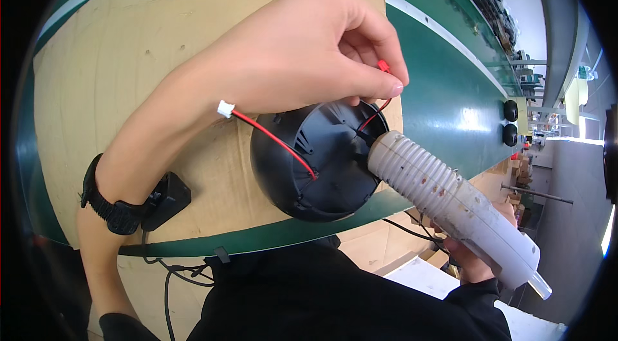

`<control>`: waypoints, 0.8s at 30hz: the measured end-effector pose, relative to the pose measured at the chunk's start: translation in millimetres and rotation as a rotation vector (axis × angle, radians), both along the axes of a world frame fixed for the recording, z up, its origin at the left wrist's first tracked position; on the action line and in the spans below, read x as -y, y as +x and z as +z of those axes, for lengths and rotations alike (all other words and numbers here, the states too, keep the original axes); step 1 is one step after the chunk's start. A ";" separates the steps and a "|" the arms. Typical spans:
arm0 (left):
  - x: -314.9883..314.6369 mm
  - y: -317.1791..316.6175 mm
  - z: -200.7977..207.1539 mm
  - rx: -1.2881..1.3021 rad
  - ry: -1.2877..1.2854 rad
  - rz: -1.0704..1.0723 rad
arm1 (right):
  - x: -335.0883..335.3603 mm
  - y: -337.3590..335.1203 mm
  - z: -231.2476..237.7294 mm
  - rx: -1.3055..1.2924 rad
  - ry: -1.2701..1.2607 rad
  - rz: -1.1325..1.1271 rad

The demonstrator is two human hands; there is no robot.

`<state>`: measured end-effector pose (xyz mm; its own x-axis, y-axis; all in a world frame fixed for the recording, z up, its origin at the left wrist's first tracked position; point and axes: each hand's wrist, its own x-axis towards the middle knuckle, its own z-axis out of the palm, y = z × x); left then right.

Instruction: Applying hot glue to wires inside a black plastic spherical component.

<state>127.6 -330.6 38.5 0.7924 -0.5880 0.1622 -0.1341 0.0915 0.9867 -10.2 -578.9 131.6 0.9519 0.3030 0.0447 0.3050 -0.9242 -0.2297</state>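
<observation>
Black bowl-shaped housing (335, 183) sits, hollow side showing, on cardboard (129, 51) over the green table (444, 90). Left hand (309, 45) above it: fingers pinch a red connector (384, 66) on a wire. Right hand (470, 268): fingers, partly hidden, wrap a whitish handheld tool (463, 206), its ribbed end at the housing's rim.

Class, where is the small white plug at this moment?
In the head view, the white plug is left of centre, by the lower edge of the left forearm, on the end of a red wire leading from the black shell.
</observation>
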 end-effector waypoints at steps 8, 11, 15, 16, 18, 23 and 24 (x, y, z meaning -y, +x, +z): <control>-2.7 -3.0 6.1 0.037 -0.009 0.002 | -2.6 2.8 0.2 -0.026 -0.030 0.049; -2.5 -2.8 3.6 0.035 -0.012 0.004 | -2.5 4.1 -1.6 -0.037 -0.039 0.057; -2.6 -1.1 1.5 0.028 -0.017 -0.007 | -2.1 6.1 -3.5 -0.048 -0.050 0.065; -2.8 -0.8 1.7 0.027 -0.017 -0.005 | -1.8 6.8 -3.9 -0.050 -0.053 0.068; -3.2 -0.3 2.1 0.035 0.003 -0.007 | -1.2 8.0 -4.6 -0.055 -0.058 0.072; -3.5 0.2 2.2 0.036 0.003 -0.009 | 0.5 10.1 -6.1 -0.065 -0.072 0.082; -3.5 0.3 2.0 0.040 0.003 -0.009 | 0.6 10.1 -6.0 -0.067 -0.074 0.083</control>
<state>127.9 -327.1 40.5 0.7798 -0.5959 0.1919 -0.1724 0.0903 0.9809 0.0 -579.5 125.6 0.9234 0.3812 -0.0437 0.3676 -0.9116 -0.1841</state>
